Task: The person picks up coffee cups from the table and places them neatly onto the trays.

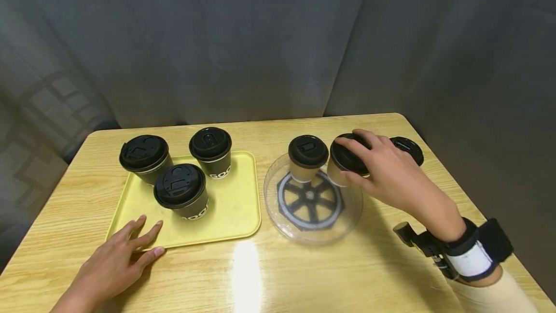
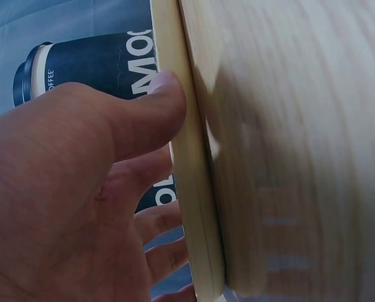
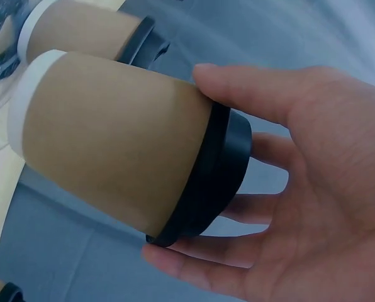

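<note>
My right hand [image 1: 393, 175] grips a brown paper coffee cup [image 3: 112, 138] round its black lid, thumb on one side and fingers on the other. That cup is at the right rim of a round clear dish [image 1: 312, 240]; whether its base touches the dish I cannot tell. A second brown cup [image 1: 304, 174] with a black lid stands at the dish's back. At the left, my left hand [image 1: 115, 262] rests its fingers and thumb on the near-left edge of a yellow tray [image 1: 234, 209]. Several black lidded cups stand there, the nearest cup [image 1: 182, 190] just beyond the fingers.
Another black lid [image 1: 407, 150] shows behind my right hand, at the table's right side; its cup is mostly hidden. The dish has a dark spoked pattern [image 1: 310, 195]. Grey curtain [image 1: 217, 52] hangs behind the wooden table [image 1: 204, 279].
</note>
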`<state>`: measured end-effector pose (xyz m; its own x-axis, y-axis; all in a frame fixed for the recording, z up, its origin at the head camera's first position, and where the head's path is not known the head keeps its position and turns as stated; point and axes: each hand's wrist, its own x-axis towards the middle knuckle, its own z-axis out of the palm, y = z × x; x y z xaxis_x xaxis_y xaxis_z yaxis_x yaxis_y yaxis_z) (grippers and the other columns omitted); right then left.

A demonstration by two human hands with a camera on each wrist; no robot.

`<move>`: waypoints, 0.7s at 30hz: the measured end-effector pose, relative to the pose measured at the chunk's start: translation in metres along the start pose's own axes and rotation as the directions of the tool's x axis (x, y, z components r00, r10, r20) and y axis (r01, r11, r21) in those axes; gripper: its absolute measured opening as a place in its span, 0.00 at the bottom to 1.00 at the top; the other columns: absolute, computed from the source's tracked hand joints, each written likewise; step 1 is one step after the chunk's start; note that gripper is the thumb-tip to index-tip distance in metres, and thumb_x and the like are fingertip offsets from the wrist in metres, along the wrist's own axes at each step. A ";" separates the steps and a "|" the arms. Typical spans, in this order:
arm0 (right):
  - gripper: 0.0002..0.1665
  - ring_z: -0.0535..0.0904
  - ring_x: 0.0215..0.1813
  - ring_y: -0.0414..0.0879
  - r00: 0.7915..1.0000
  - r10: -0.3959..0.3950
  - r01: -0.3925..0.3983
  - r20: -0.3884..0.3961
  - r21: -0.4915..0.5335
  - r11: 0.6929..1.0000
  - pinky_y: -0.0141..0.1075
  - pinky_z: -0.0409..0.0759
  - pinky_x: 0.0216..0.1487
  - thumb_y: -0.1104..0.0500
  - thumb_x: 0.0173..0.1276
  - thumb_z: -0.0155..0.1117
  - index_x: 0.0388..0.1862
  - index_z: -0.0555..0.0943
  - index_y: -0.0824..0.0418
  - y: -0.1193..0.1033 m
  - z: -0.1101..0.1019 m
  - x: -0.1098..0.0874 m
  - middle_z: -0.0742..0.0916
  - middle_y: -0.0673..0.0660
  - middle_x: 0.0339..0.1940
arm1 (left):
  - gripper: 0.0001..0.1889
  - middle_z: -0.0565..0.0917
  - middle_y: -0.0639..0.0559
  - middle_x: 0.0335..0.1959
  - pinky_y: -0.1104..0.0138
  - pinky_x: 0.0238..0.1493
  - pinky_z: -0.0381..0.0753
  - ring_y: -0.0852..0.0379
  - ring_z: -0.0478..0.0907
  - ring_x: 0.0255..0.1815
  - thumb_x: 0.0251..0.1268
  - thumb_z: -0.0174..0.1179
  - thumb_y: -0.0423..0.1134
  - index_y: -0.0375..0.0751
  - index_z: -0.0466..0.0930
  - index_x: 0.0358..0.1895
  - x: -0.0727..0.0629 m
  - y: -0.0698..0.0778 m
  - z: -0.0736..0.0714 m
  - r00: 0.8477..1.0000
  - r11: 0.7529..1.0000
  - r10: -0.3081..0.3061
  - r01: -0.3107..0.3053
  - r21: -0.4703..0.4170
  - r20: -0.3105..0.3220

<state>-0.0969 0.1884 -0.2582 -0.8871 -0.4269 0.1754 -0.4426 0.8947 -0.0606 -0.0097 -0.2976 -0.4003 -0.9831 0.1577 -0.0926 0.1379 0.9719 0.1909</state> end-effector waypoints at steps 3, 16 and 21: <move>0.38 0.72 0.64 0.68 1.000 -0.008 0.008 -0.003 0.001 1.000 0.65 0.78 0.42 0.46 0.63 0.69 0.71 0.68 0.44 -0.008 0.000 -0.004 0.72 0.64 0.69 | 0.32 0.67 0.27 0.69 0.36 0.53 0.72 0.31 0.66 0.65 0.66 0.56 0.62 0.46 0.73 0.67 0.000 0.000 0.000 1.000 1.000 0.003 -0.003 0.001 0.001; 0.39 0.77 0.59 0.67 0.995 -0.100 0.101 -0.014 0.032 0.994 0.61 0.81 0.42 0.43 0.61 0.70 0.71 0.70 0.46 -0.037 0.007 -0.011 0.74 0.65 0.67 | 0.33 0.66 0.27 0.69 0.35 0.55 0.71 0.31 0.66 0.66 0.66 0.55 0.62 0.46 0.73 0.67 0.001 0.000 0.000 1.000 1.000 -0.004 0.004 0.007 0.010; 0.38 0.77 0.60 0.66 0.990 -0.141 0.141 -0.001 0.056 0.988 0.61 0.82 0.43 0.41 0.63 0.68 0.70 0.70 0.45 -0.046 0.014 -0.011 0.74 0.66 0.68 | 0.32 0.66 0.26 0.69 0.35 0.54 0.71 0.30 0.66 0.65 0.66 0.56 0.61 0.46 0.73 0.67 0.000 0.001 -0.001 1.000 1.000 -0.002 0.002 0.007 0.009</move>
<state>-0.0684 0.1499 -0.2711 -0.8155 -0.5490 0.1832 -0.5700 0.8167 -0.0900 -0.0101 -0.2970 -0.3997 -0.9823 0.1572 -0.1016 0.1367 0.9733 0.1842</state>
